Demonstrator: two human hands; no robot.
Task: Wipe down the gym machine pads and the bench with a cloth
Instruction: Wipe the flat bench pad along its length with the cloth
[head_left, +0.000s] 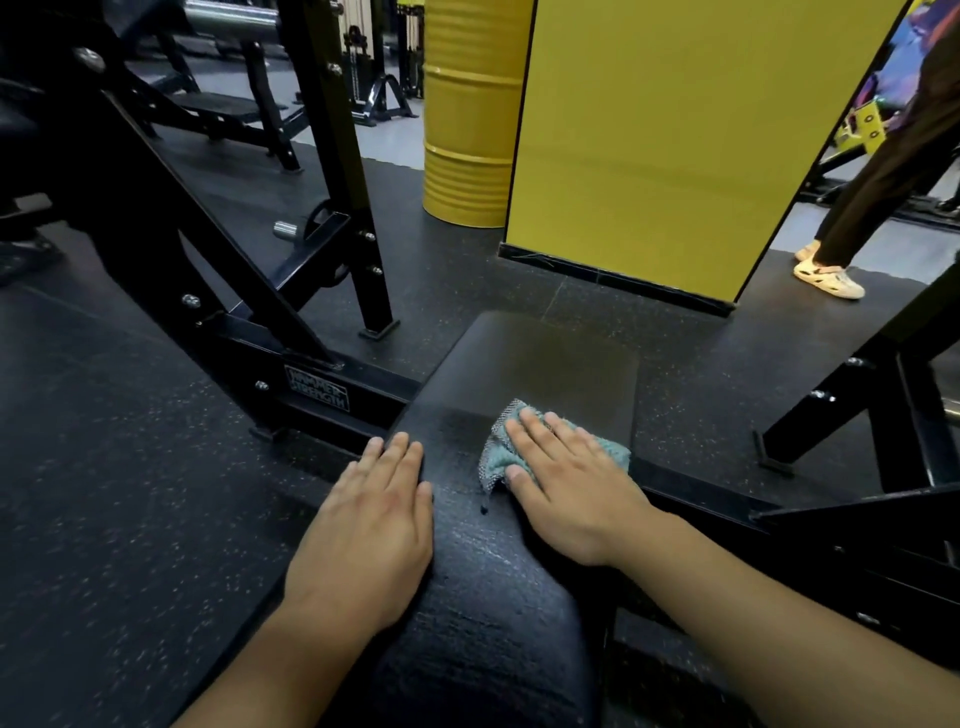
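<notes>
Your right hand (563, 486) presses the teal cloth (498, 454) flat, fingers spread; left hand (371, 525) flat on black bench pad (540, 364); speckled rubber floor (104, 467).

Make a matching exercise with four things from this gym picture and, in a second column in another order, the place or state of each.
1. crumpled teal cloth
2. left hand
3. yellow ribbed metal drum
4. black padded bench

A. stands on the floor beside the yellow wall
B. lies flat on the pad's left edge, holding nothing
C. pressed under the right hand
D. partly shiny, as if damp

Pairs: 1-C, 2-B, 3-A, 4-D
</notes>
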